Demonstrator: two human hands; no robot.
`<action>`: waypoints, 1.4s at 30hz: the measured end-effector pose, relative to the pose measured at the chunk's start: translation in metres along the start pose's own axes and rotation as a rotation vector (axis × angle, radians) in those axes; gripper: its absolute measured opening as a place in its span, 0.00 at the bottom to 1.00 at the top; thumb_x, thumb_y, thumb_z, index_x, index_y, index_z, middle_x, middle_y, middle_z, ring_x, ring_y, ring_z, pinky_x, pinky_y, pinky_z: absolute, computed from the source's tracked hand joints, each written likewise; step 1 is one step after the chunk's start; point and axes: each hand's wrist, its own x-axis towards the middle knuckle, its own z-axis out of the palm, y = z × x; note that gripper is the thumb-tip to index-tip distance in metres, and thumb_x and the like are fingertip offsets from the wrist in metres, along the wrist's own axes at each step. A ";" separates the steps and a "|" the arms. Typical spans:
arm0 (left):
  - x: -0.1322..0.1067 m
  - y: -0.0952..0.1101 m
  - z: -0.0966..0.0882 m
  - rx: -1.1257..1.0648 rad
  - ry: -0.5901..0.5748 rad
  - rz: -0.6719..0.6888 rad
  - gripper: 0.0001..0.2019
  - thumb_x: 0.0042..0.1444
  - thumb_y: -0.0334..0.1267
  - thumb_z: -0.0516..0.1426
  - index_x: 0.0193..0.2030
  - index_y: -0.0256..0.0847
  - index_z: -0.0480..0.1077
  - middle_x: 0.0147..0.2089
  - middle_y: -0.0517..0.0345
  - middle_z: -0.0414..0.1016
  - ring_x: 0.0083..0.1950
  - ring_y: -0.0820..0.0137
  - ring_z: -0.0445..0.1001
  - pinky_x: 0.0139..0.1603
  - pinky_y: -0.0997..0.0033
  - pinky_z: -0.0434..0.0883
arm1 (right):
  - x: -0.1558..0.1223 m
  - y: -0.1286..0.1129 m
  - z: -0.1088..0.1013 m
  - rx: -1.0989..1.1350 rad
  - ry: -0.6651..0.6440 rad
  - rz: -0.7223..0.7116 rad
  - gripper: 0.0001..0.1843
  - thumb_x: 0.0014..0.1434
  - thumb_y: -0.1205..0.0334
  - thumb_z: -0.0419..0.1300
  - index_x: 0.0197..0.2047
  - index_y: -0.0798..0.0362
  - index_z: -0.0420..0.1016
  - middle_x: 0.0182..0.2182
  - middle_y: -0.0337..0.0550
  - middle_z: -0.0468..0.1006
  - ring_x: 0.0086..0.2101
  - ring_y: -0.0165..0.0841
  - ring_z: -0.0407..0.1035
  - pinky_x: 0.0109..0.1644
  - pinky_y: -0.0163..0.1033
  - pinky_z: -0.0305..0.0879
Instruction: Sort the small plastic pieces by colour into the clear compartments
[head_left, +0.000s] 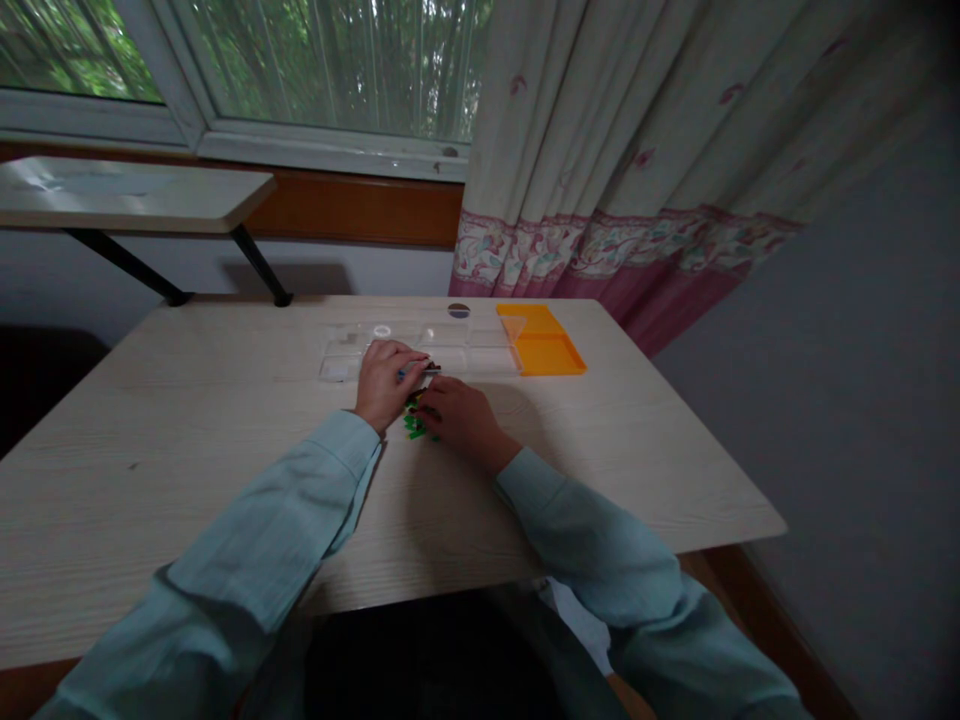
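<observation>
My left hand [386, 385] is closed at the front edge of a clear plastic compartment box [341, 368]. Small dark and blue bits show at its fingertips, too small to name. Close beside it, my right hand [465, 415] reaches in from the right with its fingers bent together over a little heap of small green pieces [414, 425]. Some yellow and dark pieces mix into that heap under the fingers. What the right fingertips grip, if anything, is hidden.
An orange tray or lid [551, 350] lies at the right end of the clear box. Behind the box is a round dark spot [459, 311] in the wooden table [600, 460]. A raised shelf [135, 190] stands back left; a curtain [585, 150] hangs behind.
</observation>
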 end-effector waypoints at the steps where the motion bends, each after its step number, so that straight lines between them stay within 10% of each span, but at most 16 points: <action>1: 0.000 0.000 0.000 0.003 -0.003 0.002 0.11 0.61 0.45 0.56 0.43 0.44 0.77 0.39 0.55 0.74 0.46 0.65 0.67 0.50 0.60 0.64 | 0.000 -0.001 0.000 -0.008 -0.003 0.013 0.11 0.63 0.56 0.57 0.42 0.51 0.78 0.42 0.46 0.75 0.44 0.35 0.67 0.43 0.36 0.62; 42: -0.003 -0.007 0.005 0.126 -0.103 -0.046 0.13 0.62 0.38 0.53 0.49 0.46 0.76 0.40 0.52 0.71 0.46 0.61 0.63 0.50 0.57 0.63 | 0.000 0.039 -0.005 0.298 0.300 0.303 0.10 0.62 0.60 0.58 0.37 0.52 0.80 0.36 0.43 0.76 0.37 0.31 0.69 0.42 0.35 0.62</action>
